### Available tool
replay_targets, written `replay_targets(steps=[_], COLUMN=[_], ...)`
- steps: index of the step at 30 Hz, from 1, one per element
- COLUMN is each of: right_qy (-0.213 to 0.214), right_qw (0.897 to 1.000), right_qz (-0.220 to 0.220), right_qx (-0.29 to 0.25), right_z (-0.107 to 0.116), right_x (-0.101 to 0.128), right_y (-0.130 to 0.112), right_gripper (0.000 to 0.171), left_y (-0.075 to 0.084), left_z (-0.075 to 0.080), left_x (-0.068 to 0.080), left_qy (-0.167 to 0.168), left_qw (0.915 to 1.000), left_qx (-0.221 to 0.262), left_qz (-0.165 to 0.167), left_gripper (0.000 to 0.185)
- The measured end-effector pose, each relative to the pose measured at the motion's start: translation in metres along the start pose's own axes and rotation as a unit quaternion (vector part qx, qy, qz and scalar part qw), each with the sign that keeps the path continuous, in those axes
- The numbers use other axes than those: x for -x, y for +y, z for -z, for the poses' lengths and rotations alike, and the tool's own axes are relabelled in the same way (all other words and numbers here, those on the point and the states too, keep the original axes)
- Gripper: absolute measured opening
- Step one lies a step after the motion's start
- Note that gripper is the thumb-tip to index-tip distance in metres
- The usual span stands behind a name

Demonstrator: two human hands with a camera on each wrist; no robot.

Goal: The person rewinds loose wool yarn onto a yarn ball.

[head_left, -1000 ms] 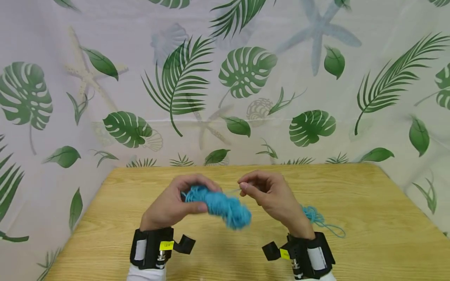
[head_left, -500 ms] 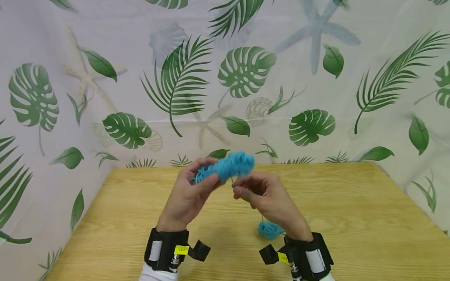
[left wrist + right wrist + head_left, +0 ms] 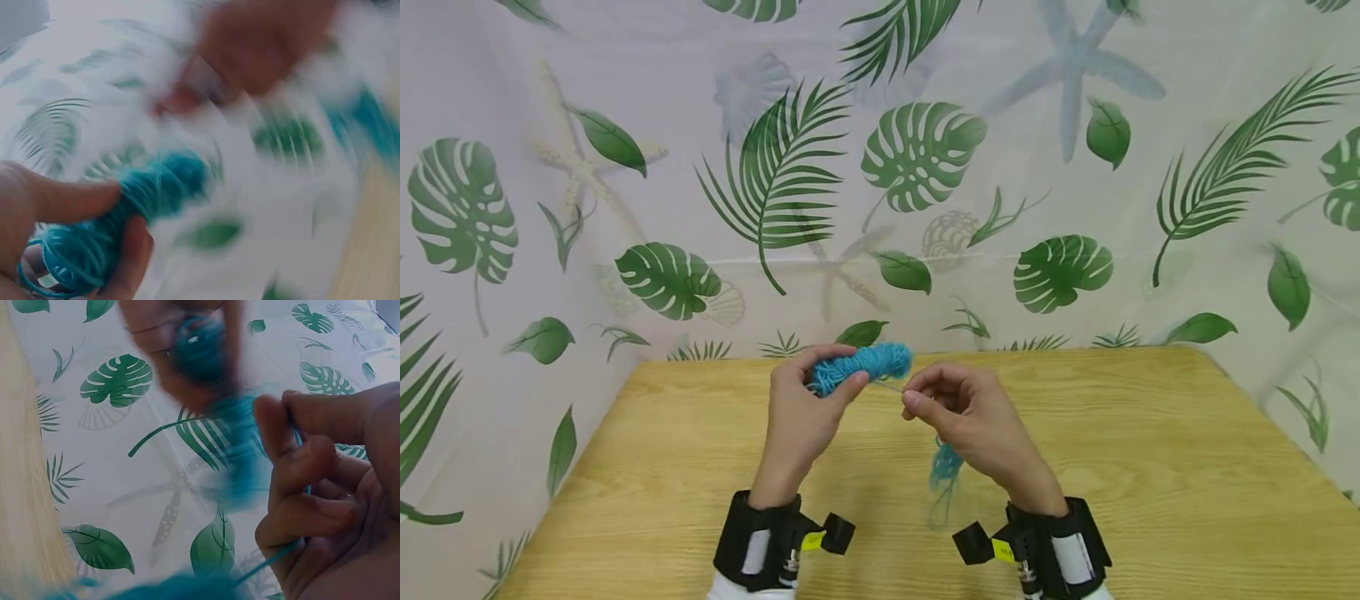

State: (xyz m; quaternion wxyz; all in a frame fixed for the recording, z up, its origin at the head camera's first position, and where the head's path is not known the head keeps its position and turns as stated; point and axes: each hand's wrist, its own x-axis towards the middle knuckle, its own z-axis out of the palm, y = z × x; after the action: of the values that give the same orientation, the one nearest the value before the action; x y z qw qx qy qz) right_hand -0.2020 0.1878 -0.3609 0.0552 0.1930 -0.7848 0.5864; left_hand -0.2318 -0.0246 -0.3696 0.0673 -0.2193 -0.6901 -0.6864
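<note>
A skein of blue yarn [image 3: 865,365] is gripped at its near end by my left hand [image 3: 805,408], thumb on one side and fingers on the other, above the table. My right hand [image 3: 973,421] pinches a single strand [image 3: 889,387] between thumb and forefinger, and that strand runs taut to the skein. In the right wrist view the strand passes on through the curled fingers [image 3: 300,519]. A loose tangle of the same yarn [image 3: 945,467] hangs below the right hand, partly hidden by it. Motion blurs the skein in the right wrist view.
The wooden table [image 3: 1150,467] spreads beneath both hands. Behind it hangs a pale cloth [image 3: 955,300] printed with green leaves and starfish. Black straps with small cameras sit on both wrists.
The skein swung up from a downward tilt, then dropped slightly, as my left hand turned and moved right. The loose tangle shifted left from behind the right wrist. My right hand stayed nearly in place.
</note>
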Motion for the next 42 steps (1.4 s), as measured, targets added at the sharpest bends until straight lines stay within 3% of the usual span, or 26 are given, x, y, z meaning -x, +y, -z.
replay_targets(steps=[1,2,3,4,6,8,9,11,13,15,20,22,24,27,30,38,42], right_qy=[0.000,0.000,0.000,-0.001,-0.017,-0.040,-0.051,-0.063,-0.046,-0.017,0.024,0.018,0.009,-0.005,-0.017,-0.004,0.006], right_qw=[1.000,1.000,1.000,1.000,1.000,0.998,0.997,0.994,0.993,0.993,0.994,0.996,0.997,0.998,0.997,0.995,0.995], right_qz=[-0.002,-0.004,-0.006,-0.007,-0.003,0.000,0.003,0.005,-0.002,-0.007,-0.024,-0.028,-0.036,-0.048,-0.067,-0.094,-0.088], right_qx=[0.003,0.008,0.011,0.013,-0.007,-0.041,-0.059,-0.092,-0.109,-0.114,-0.101,-0.085,-0.067,-0.043,-0.022,0.021,0.051], right_z=[0.000,0.000,0.000,0.000,0.002,0.003,0.002,0.000,-0.005,-0.010,-0.015,-0.014,-0.012,-0.006,-0.001,0.002,0.002], right_x=[0.000,0.001,0.001,0.001,0.002,0.003,0.003,0.004,0.004,0.003,0.001,0.000,0.000,0.000,0.001,0.001,0.002], right_y=[0.000,0.000,0.000,0.001,0.001,0.000,-0.001,-0.002,-0.003,-0.002,-0.001,-0.001,0.000,0.001,0.003,0.004,0.005], right_gripper=[0.009,0.009,0.009,0.009,0.008,0.008,0.009,0.010,0.013,0.014,0.013,0.012,0.012,0.012,0.011,0.007,0.006], left_y=[-0.001,-0.001,-0.001,0.000,0.001,0.002,0.002,0.000,-0.001,-0.003,0.000,0.002,0.003,0.003,0.003,0.002,0.001], left_z=[0.001,0.003,0.007,0.012,0.022,0.028,0.028,0.024,0.016,0.007,-0.013,-0.016,-0.017,-0.014,-0.010,-0.011,-0.012], left_x=[0.001,0.002,0.003,0.004,0.004,0.004,0.003,0.002,0.001,0.001,0.003,0.002,0.000,-0.002,-0.003,-0.004,-0.004], left_qy=[0.004,-0.022,-0.072,-0.131,-0.229,-0.266,-0.259,-0.213,-0.164,-0.134,-0.047,0.009,0.066,0.137,0.181,0.213,0.223], left_qw=[0.9964,0.9895,0.9830,0.9779,0.9716,0.9525,0.9407,0.9183,0.9092,0.9165,0.9632,0.9693,0.9653,0.9508,0.9411,0.9179,0.9129], left_qx=[-0.082,-0.138,-0.165,-0.159,-0.033,0.133,0.208,0.326,0.374,0.366,0.254,0.237,0.245,0.272,0.281,0.327,0.333], left_qz=[0.022,0.037,0.039,0.036,0.049,0.067,0.069,0.073,0.082,0.089,0.074,0.066,0.060,0.055,0.049,0.072,0.076], left_gripper=[0.022,0.021,0.021,0.021,0.020,0.020,0.020,0.019,0.018,0.017,0.019,0.022,0.027,0.032,0.031,0.020,0.017])
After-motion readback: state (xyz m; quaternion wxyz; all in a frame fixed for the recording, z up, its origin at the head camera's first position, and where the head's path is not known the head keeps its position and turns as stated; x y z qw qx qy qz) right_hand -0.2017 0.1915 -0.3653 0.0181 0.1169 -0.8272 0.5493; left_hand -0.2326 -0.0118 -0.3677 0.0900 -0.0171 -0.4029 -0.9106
